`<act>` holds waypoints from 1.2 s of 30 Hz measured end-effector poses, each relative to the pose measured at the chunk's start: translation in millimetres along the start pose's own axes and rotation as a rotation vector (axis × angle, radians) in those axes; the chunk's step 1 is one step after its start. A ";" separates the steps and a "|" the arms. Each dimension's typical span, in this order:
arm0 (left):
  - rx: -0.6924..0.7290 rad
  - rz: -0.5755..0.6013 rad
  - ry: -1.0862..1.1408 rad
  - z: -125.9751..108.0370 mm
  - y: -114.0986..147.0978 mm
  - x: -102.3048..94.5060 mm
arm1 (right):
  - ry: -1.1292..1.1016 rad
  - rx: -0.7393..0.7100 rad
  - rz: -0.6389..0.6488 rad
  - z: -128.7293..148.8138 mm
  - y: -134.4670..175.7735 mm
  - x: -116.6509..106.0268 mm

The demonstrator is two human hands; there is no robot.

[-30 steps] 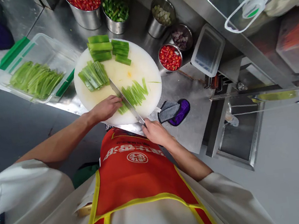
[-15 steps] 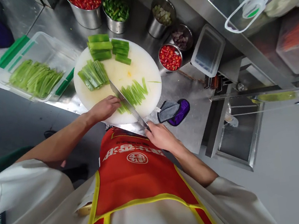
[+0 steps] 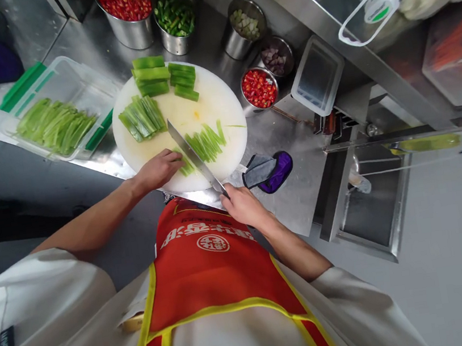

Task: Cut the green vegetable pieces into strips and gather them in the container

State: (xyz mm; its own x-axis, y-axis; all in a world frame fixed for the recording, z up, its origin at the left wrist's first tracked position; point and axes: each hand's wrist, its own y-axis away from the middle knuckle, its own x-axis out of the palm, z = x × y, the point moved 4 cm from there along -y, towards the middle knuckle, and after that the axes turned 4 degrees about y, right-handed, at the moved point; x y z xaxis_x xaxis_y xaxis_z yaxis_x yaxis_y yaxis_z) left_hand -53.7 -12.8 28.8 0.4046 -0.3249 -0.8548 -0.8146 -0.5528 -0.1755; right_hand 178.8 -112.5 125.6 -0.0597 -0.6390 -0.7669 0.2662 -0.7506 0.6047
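Note:
My right hand (image 3: 244,202) is closed round the handle of a long kitchen knife (image 3: 197,158), whose blade slants across the round white cutting board (image 3: 219,91). Beside the blade, the curled fingers of my left hand (image 3: 160,169) press on a piece of celery (image 3: 186,166), partly hidden under them. Thin celery strips (image 3: 206,144) lie right of the blade. Farther up the board rest a sliced celery bundle (image 3: 142,118) and thick celery chunks (image 3: 151,75), with more chunks (image 3: 183,80) alongside.
Left of the board, a clear container (image 3: 84,82) holds celery strips. Behind stand metal pots of chopped red chillies (image 3: 133,29), green chillies (image 3: 176,43) and other cut pieces (image 3: 239,46). A grey and purple cloth item (image 3: 271,172) lies right of the board. A metal shelf (image 3: 316,18) overhangs the right.
The knife tip has risen slightly, and a small gap shows between the blade and my left fingers. At the far left, a green shape has gone from view and a dark one appears.

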 end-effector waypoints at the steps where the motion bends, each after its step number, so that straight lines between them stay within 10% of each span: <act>1: -0.004 -0.006 0.013 0.6 0.3 0.0 | 0.002 -0.014 0.005 1.7 4.2 -2.8; 36: -0.013 -0.063 0.057 1.3 11.9 10.2 | 0.006 -0.008 0.069 18.9 -2.9 6.7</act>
State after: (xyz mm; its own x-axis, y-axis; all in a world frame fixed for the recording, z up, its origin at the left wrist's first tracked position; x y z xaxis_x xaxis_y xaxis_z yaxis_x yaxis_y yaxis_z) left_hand -59.8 -21.6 17.4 0.4779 -0.3318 -0.8133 -0.7815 -0.5834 -0.2211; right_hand 159.5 -117.8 122.7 -0.0347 -0.6881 -0.7248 0.2767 -0.7035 0.6546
